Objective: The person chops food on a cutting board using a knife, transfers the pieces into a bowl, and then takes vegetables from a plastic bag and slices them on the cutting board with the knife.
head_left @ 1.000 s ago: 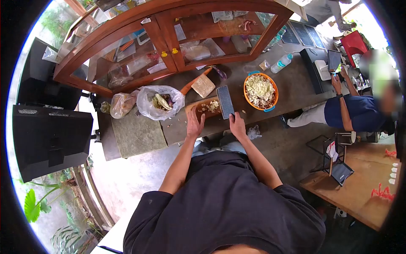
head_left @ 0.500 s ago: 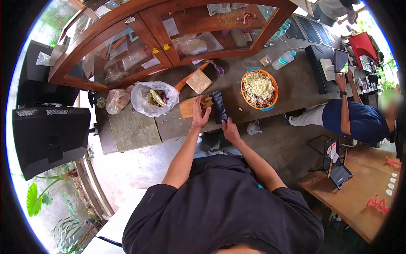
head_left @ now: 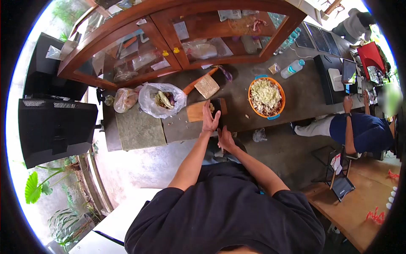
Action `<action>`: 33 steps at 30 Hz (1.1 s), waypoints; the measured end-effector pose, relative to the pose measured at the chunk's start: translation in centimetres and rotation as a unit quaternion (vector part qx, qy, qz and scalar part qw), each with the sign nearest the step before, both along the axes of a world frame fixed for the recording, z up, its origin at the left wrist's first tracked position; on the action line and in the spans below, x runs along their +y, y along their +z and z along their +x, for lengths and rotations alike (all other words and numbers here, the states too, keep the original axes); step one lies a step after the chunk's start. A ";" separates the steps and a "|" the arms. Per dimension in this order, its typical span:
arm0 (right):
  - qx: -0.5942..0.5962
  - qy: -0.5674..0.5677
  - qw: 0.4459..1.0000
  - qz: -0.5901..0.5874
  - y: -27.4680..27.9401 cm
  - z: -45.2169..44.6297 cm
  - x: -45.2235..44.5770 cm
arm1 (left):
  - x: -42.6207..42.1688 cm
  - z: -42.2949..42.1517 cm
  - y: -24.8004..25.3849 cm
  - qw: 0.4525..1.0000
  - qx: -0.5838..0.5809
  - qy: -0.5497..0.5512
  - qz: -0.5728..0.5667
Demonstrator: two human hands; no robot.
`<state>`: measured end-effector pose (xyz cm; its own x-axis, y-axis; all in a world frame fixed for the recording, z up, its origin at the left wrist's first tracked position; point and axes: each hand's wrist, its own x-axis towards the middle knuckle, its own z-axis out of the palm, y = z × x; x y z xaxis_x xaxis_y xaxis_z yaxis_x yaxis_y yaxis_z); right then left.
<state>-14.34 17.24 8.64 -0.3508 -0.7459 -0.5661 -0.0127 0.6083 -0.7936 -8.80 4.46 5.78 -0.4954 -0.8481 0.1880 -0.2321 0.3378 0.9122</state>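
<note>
A wooden cutting board (head_left: 195, 112) lies near the counter's front edge with a small pile of brown chopped food (head_left: 212, 107) on it. My left hand (head_left: 209, 121) is open over the board, fingers stretched forward beside the food and thumb apart. My right hand (head_left: 226, 139) is closed around the handle of a wide, dark-bladed knife (head_left: 219, 104). The blade stands over the right part of the board, close to my left thumb; its lower edge is partly hidden by my left hand.
Behind the board lies a pale tan block (head_left: 207, 86). An orange colander (head_left: 283, 101) of chopped food stands right, below a water bottle (head_left: 292, 68). A plastic bag (head_left: 146, 94) of scraps sits left. A glass-doored cabinet (head_left: 182, 67) backs the counter. Another person (head_left: 357, 131) stands at right.
The knife has turned from its patterned flat face showing to a narrower, dark view, and moved over the board. My hands are closer together. The whole view has shifted slightly.
</note>
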 end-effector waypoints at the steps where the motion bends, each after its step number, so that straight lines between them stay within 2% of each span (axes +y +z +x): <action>1: 0.005 -0.008 1.000 -0.010 0.1 0.2 0.1 | 0.1 0.1 0.1 1.000 0.002 0.002 -0.007; 3: 0.019 0.006 0.999 -0.027 0.2 0.4 0.0 | 0.1 0.0 0.2 0.999 -0.038 -0.003 -0.010; 11: -0.005 0.035 0.997 -0.073 -0.1 0.3 0.1 | 0.3 -0.3 0.3 0.997 -0.079 -0.005 -0.011; 14: 0.022 0.039 0.993 -0.105 -2.3 0.4 0.1 | 0.3 -0.6 1.0 0.994 -0.104 -0.010 0.020; 16: 0.042 0.035 0.991 -0.125 -1.1 0.1 -0.2 | 0.3 -0.7 1.2 0.990 -0.129 -0.007 0.052; 18: -0.032 0.014 0.996 -0.088 0.3 -0.1 -0.1 | 0.3 -0.8 1.4 0.989 -0.134 -0.006 0.056; 21: -0.032 0.021 0.997 -0.073 2.0 -0.4 -0.1 | 0.4 -0.9 1.6 0.989 -0.135 0.001 0.053; 22: -0.029 0.018 0.997 -0.075 0.4 -0.4 0.2 | 0.4 -1.0 1.5 0.990 -0.130 0.008 0.046; 23: 0.030 0.023 0.993 -0.109 -1.2 -0.2 0.4 | 0.5 -1.2 1.4 0.991 -0.127 0.005 0.044; 25: 0.091 0.029 0.985 -0.143 0.6 -0.6 0.1 | 0.6 -1.5 1.4 0.994 -0.107 0.020 0.021; 27: 0.031 0.041 0.997 -0.051 4.2 -1.6 0.1 | 0.8 -2.1 2.0 0.997 -0.079 0.019 0.015; 31: 0.092 0.042 0.992 -0.073 4.1 -2.8 0.4 | 0.6 -3.9 3.6 0.996 -0.083 0.018 -0.011; 33: 0.204 0.041 0.963 -0.174 4.2 -3.6 0.6 | 0.5 -4.8 4.7 0.998 -0.067 0.014 -0.014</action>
<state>-17.96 17.88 12.87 -0.4239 -0.8996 -0.1050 -0.4031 0.2912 -0.8676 -13.63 4.98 10.52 -0.4947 -0.8569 0.1447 -0.3615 0.3544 0.8624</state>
